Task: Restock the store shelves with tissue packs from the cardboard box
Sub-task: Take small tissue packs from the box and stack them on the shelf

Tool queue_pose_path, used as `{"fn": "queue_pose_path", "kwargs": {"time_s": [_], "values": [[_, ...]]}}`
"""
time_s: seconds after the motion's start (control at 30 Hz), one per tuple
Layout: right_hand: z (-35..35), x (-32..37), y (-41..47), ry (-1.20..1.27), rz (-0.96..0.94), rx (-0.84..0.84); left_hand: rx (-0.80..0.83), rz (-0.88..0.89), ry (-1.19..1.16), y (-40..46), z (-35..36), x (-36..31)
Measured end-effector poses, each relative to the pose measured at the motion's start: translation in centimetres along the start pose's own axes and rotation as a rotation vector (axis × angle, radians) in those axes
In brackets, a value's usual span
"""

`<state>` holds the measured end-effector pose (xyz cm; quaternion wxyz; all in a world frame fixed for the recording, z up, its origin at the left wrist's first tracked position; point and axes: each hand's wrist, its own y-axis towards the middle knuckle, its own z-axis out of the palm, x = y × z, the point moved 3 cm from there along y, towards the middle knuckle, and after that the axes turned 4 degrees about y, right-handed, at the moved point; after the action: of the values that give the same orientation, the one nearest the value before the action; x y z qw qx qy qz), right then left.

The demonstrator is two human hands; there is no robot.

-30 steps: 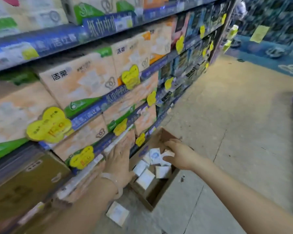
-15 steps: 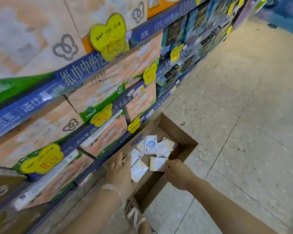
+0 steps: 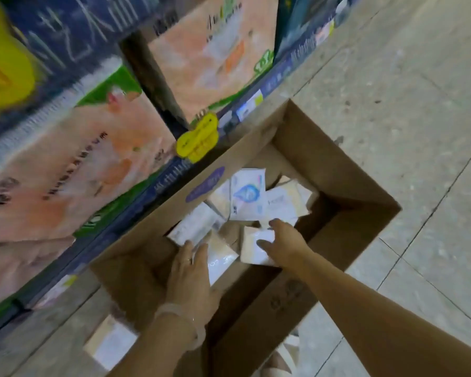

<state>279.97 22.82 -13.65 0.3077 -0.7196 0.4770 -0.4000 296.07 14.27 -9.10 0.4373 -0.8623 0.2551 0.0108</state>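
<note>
From the head camera, the open cardboard box point(image 3: 324, 170) stood on the tiled floor point(image 3: 408, 104), its far wall against the bottom shelf point(image 3: 174, 170). Small tissue packs point(image 3: 248, 195) lay loose inside the box. Both hands were in the box. The left hand point(image 3: 191, 270) lay flat, fingers spread over packs near the box's shelf-side wall, gripping nothing clearly. The right hand point(image 3: 282, 244) rested on one white pack point(image 3: 252, 247) with fingers loosely spread; whether it gripped was unclear. One more pack point(image 3: 110, 344) lay on the floor beside the box's near corner.
</note>
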Motion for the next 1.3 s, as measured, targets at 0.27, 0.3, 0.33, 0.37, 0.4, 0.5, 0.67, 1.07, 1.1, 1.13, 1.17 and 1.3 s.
{"fn": "queue_pose_path", "kwargs": {"time_s": [0.27, 0.3, 0.33, 0.37, 0.4, 0.5, 0.67, 1.07, 1.1, 1.13, 1.17, 1.3], "values": [[2.7, -2.3, 15.4, 0.275, 0.133, -0.267, -0.022, -0.002, -0.021, 11.8, 8.3, 2.2], [2.8, -2.3, 16.5, 0.29, 0.155, -0.324, -0.031, 0.0, -0.033, 12.5, 8.8, 2.3], [3.0, -2.3, 17.3, 0.275, 0.173, -0.372, -0.045, 0.003, -0.049, 13.2, 9.2, 2.5], [3.4, -2.2, 17.9, 0.246, 0.181, -0.414, -0.057, 0.007, -0.064, 13.6, 9.6, 2.8], [3.8, -2.2, 18.3, 0.204, 0.186, -0.445, -0.065, 0.01, -0.077, 13.8, 9.9, 2.9], [4.3, -2.2, 18.9, 0.116, 0.167, -0.457, -0.086, 0.013, -0.096, 13.4, 9.9, 3.3], [2.3, -2.5, 15.2, 0.303, 0.148, -0.312, -0.064, -0.011, -0.13, 9.9, 7.0, 3.5], [-9.2, 5.2, -15.0, 0.649, -0.071, 0.085, -0.138, 0.082, -0.171, -12.0, -12.0, -1.2], [-10.5, 6.6, -17.4, 0.673, -0.105, 0.084, -0.169, 0.093, -0.154, -14.1, -14.0, -1.5], [-11.8, 8.0, -19.6, 0.705, -0.142, 0.084, -0.205, 0.104, -0.136, -16.1, -15.8, -1.7], [-13.0, 9.3, -21.8, 0.738, -0.179, 0.083, -0.241, 0.11, -0.13, -18.1, -17.6, -1.8], [-16.9, 14.2, -29.5, 0.775, -0.358, 0.098, -0.319, 0.115, -0.118, -26.1, -23.3, -2.3]]}}
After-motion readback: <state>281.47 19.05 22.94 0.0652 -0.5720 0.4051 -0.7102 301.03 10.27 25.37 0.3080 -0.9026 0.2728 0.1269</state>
